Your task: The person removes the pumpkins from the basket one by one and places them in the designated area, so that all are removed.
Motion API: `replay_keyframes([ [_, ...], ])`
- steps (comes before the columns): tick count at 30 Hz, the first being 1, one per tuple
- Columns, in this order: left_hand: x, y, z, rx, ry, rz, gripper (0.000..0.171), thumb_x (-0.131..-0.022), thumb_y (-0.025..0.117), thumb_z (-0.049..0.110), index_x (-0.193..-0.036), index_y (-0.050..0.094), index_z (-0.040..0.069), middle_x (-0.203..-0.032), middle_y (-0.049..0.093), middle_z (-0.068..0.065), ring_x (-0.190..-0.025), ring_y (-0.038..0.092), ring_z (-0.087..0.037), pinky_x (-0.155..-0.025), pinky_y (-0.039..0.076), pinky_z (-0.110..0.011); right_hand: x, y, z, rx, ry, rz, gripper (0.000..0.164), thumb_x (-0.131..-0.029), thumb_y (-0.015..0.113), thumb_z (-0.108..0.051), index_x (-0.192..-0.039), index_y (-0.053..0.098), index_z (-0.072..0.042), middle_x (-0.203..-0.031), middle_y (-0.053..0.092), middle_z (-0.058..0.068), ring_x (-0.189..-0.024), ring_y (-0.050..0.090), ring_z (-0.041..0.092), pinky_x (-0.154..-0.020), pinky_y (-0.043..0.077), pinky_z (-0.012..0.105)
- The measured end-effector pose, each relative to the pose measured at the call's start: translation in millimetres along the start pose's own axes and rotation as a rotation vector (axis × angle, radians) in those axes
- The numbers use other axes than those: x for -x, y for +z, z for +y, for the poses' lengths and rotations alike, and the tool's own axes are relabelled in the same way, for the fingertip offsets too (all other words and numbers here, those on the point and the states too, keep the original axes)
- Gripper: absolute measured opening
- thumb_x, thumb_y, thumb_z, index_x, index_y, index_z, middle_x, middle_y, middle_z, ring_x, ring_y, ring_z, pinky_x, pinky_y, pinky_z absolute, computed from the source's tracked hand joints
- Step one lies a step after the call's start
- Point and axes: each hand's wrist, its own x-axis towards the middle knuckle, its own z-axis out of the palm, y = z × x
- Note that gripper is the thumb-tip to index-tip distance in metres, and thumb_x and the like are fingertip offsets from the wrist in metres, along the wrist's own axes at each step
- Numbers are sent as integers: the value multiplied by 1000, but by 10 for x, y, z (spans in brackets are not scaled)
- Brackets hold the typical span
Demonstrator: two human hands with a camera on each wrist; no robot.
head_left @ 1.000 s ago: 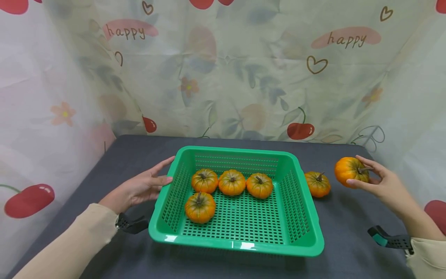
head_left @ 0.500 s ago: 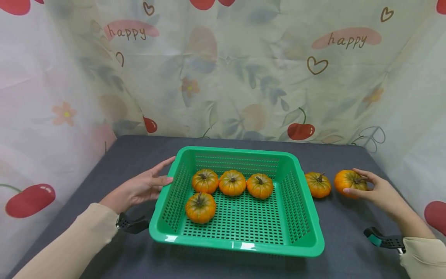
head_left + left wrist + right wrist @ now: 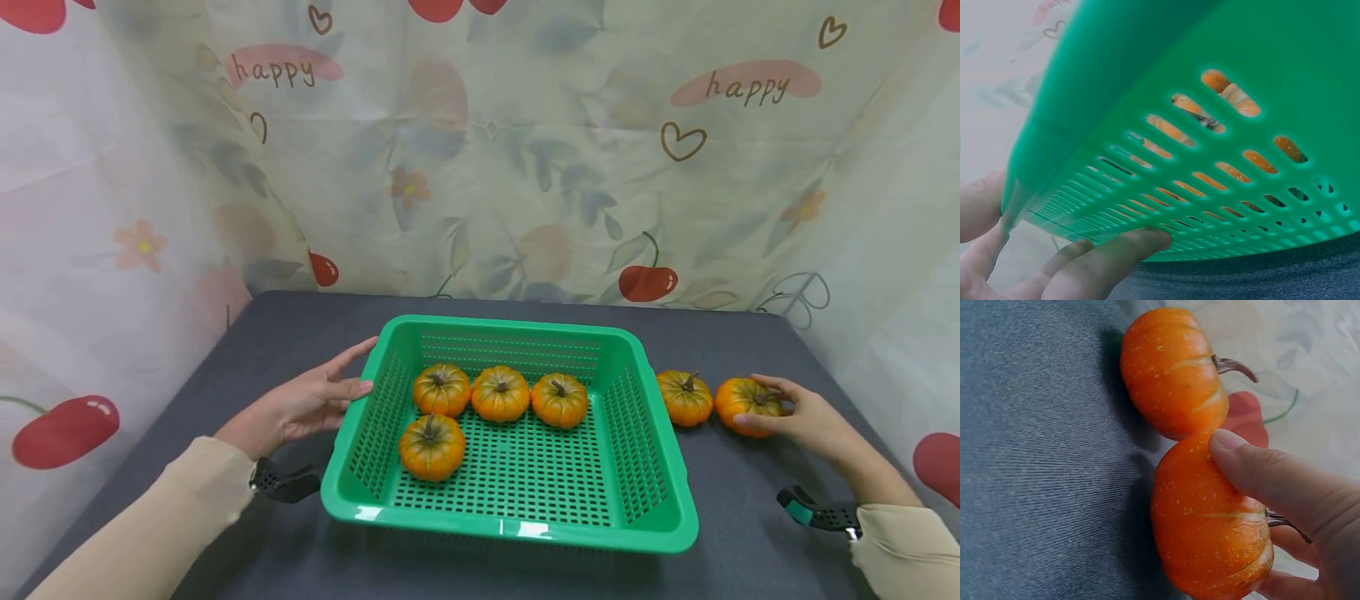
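My left hand [image 3: 303, 404] grips the left side of a green plastic basket [image 3: 501, 527], thumb at the rim. In the left wrist view its fingers [image 3: 1110, 259] lie against the slotted outer wall. My right hand [image 3: 817, 425] holds a small orange pumpkin [image 3: 735, 408] between thumb and fingers, low on the table right of the basket. Beside it, on its left, sits a second pumpkin [image 3: 681, 400]; the right wrist view has the two side by side, the held pumpkin [image 3: 1204, 519] right at the other one [image 3: 1169, 369].
Inside the basket, a row of three pumpkins [image 3: 500, 393] stands toward the back, with another pumpkin [image 3: 431, 448] in front at the left. A dark cloth covers the table [image 3: 322, 321]. Patterned curtains [image 3: 525, 167] hang behind and at both sides.
My right hand has lowered the pumpkin to the table and shifted it slightly left, beside the other loose pumpkin. The left hand and basket have stayed in place.
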Motion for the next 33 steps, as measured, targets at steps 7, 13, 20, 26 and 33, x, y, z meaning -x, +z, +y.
replay_keyframes([
  [7, 1, 5, 3, -1, -2, 0, 87, -98, 56, 9, -156, -2, 36, -144, 44, -19, -101, 69, -23, -87, 56, -46, -15, 40, 32, 7, -3, -6, 86, -91, 66, -43, -148, 26, 7, -143, 24, 43, -119, 35, 58, -91, 38, 70],
  [13, 6, 5, 9, 0, -1, -4, 86, -98, 56, 8, -156, 0, 38, -142, 47, -18, -100, 69, -23, -86, 57, -45, -10, 48, 7, 0, -19, -4, 85, -91, 66, -41, -148, 26, 8, -142, 25, 42, -119, 35, 56, -91, 39, 69],
  [20, 7, -3, 13, -3, 3, -9, 85, -99, 55, 8, -156, -1, 38, -142, 47, -18, -102, 68, -24, -87, 56, -46, -22, 51, -12, 6, -24, -9, 86, -91, 66, -42, -147, 26, 8, -142, 26, 42, -119, 35, 56, -91, 39, 69],
  [26, 14, -2, 15, -5, 1, -3, 86, -98, 56, 9, -156, -1, 38, -144, 43, -19, -102, 68, -24, -87, 56, -46, -22, 42, -38, 4, -34, -14, 87, -90, 67, -41, -148, 25, 8, -142, 26, 42, -120, 33, 57, -90, 38, 70],
  [33, 8, 10, 15, -1, -3, -3, 86, -98, 56, 8, -156, -1, 36, -142, 46, -18, -100, 69, -23, -86, 57, -45, -15, 40, -30, 0, -13, -27, 87, -91, 66, -40, -148, 22, 9, -139, 24, 45, -121, 30, 59, -91, 35, 72],
])
